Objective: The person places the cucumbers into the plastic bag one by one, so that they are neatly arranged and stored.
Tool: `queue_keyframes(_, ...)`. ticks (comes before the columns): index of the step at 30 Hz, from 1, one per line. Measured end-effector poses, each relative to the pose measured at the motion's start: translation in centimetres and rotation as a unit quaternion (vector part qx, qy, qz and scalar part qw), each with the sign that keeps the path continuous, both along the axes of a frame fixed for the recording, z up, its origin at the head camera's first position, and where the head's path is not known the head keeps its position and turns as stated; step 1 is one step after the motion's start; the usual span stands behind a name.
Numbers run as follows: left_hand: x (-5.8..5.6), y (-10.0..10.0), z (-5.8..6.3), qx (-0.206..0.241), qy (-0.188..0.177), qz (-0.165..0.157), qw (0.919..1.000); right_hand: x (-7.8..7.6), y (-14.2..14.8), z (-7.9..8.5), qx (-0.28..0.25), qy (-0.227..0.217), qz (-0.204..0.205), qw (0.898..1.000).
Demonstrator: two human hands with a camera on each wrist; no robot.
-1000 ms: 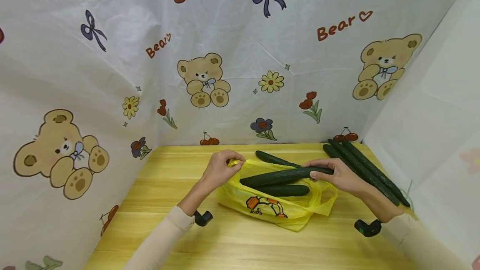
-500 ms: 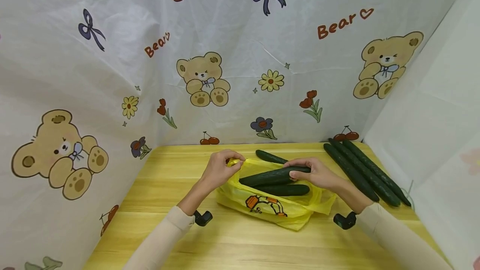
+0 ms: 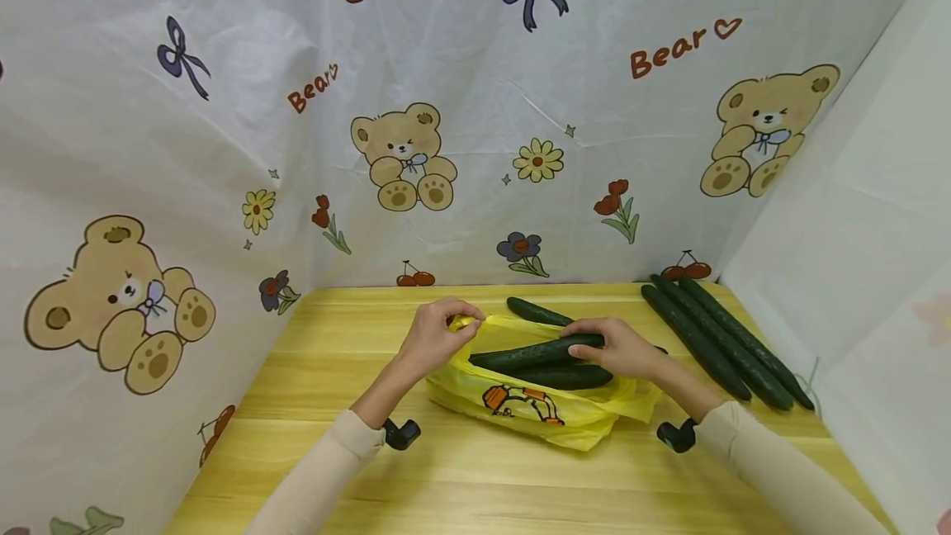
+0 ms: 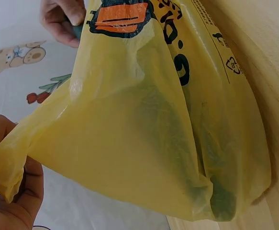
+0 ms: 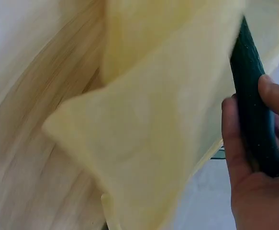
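A yellow plastic bag (image 3: pixel 456 390) with an orange-and-black print lies on the table, its mouth open upward. My left hand (image 3: pixel 438 337) pinches its rim at the left end; in the left wrist view the gathered plastic shows between thumb and fingers (image 4: pixel 31 191). My right hand (image 3: pixel 622 349) grips the right end of a dark green cucumber (image 3: pixel 527 355), whose other end reaches inside the bag. Under it another cucumber (image 3: pixel 568 376) lies in the bag. In the right wrist view thumb and fingers wrap the held cucumber (image 5: pixel 251 100), beside a loose yellow flap.
Behind the bag one cucumber (image 3: pixel 537 312) lies on the wooden table (image 3: pixel 357 312), partly hidden by bag and hand. Several more cucumbers (image 3: pixel 716 345) lie side by side at the right edge. A bear-printed cloth (image 3: pixel 475 229) walls the back and left; a pale sheet stands at right.
My right hand has moved left and carried the cucumber further into the bag, over the other one. My left hand has kept its pinch on the rim.
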State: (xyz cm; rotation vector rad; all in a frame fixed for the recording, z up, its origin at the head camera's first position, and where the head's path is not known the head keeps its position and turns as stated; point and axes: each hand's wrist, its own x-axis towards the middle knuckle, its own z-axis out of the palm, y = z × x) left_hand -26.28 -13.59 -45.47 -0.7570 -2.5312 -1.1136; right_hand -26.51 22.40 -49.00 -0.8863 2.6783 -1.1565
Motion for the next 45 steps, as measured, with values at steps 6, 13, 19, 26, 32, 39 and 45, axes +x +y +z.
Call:
queue_keyframes(6, 0.0, 0.0, 0.1, 0.003, 0.0, 0.001, 1.0, 0.1, 0.1, 0.0, 0.051, 0.034, -0.026, 0.998)
queue_keyframes(13, 0.0, 0.0, 0.2, 0.01, -0.007, 0.002, 0.9999, 0.0, 0.4, 0.4, 0.051, 0.045, -0.035, 0.997)
queue_keyframes(19, 0.0, -0.1, 0.3, 0.01, -0.005, 0.004, 0.9999, -0.1, 0.8, 0.6, 0.044, 0.04, -0.043, 0.997)
queue_keyframes(26, 0.1, -0.1, 0.2, 0.015, -0.012, 0.003, 0.9998, -0.3, 2.2, 1.1, 0.026, 0.062, -0.041, 0.997)
queue_keyframes(32, 0.1, -0.1, 0.1, 0.018, -0.012, 0.001, 0.9998, -0.8, 4.2, 2.2, 0.049, 0.076, -0.06, 0.994)
queue_keyframes(39, 0.3, 0.0, 0.1, 0.015, -0.022, -0.001, 0.9997, -2.3, 6.1, 3.4, 0.089, 0.072, -0.075, 0.991)
queue_keyframes(45, 0.4, 0.1, -0.1, 0.015, -0.027, -0.001, 0.9995, -4.1, 8.7, 2.3, 0.13, 0.014, -0.073, 0.989)
